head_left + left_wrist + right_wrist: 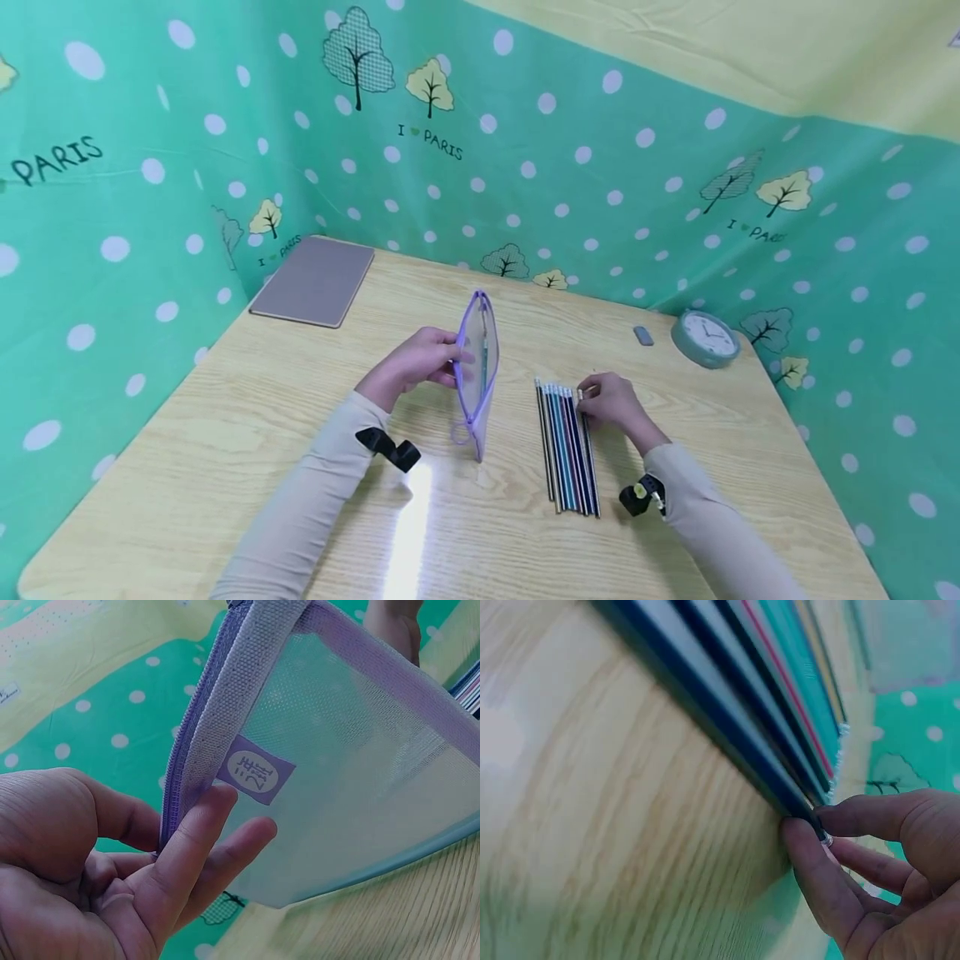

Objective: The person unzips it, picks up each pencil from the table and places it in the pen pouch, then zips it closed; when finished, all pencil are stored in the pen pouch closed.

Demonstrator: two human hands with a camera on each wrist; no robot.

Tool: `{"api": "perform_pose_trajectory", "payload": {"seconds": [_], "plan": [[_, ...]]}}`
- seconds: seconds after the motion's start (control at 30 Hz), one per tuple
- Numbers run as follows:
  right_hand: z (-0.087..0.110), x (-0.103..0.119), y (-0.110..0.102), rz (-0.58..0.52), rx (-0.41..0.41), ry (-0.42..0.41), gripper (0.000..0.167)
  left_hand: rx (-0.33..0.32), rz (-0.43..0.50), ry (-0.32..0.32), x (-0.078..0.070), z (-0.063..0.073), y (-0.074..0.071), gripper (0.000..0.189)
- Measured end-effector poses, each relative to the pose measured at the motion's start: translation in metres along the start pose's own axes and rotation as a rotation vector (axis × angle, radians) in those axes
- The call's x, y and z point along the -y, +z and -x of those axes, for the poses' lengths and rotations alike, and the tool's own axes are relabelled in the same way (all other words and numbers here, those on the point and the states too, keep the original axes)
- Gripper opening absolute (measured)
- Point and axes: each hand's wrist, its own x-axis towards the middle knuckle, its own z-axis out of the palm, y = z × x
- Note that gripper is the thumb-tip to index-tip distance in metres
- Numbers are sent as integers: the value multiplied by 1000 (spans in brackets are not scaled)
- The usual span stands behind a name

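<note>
My left hand (426, 357) pinches the zipped edge of a purple mesh pencil case (352, 757), thumb on one side and fingers on the other. The case stands upright above the table with its mouth unzipped, and a teal pencil (485, 358) shows inside. At the right, my right hand (609, 402) pinches the top end of the rightmost dark pencil (727, 727) between thumb and finger. Several other pencils (561, 450) lie side by side just left of it, in teal, dark blue and red-striped colours.
A grey notebook (315, 281) lies at the table's back left corner. Toward the back right are a small grey eraser (642, 335) and a round grey-green clock (706, 338). A green dotted curtain (555, 158) hangs along the wooden table's (247, 433) back and sides.
</note>
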Motion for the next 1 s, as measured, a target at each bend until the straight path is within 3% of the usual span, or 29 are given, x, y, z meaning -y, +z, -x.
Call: {"api": "perform_pose_trajectory", "payload": {"seconds": [0.17,0.3,0.53,0.7,1.0], "plan": [[4,0,-18,-243,-21,19,41,8,0,5,1,0,-1,43],[3,10,-39,-477,-95,16,48,11,5,-2,2,1,-3,44],[1,50,-58,-861,-221,-39,29,18,7,2,0,-1,-2,44],[-2,91,-55,-961,-227,-100,29,13,10,-2,0,-2,-2,42],[-10,152,-38,-1005,-326,-235,41,16,7,-5,0,-2,0,41]]}}
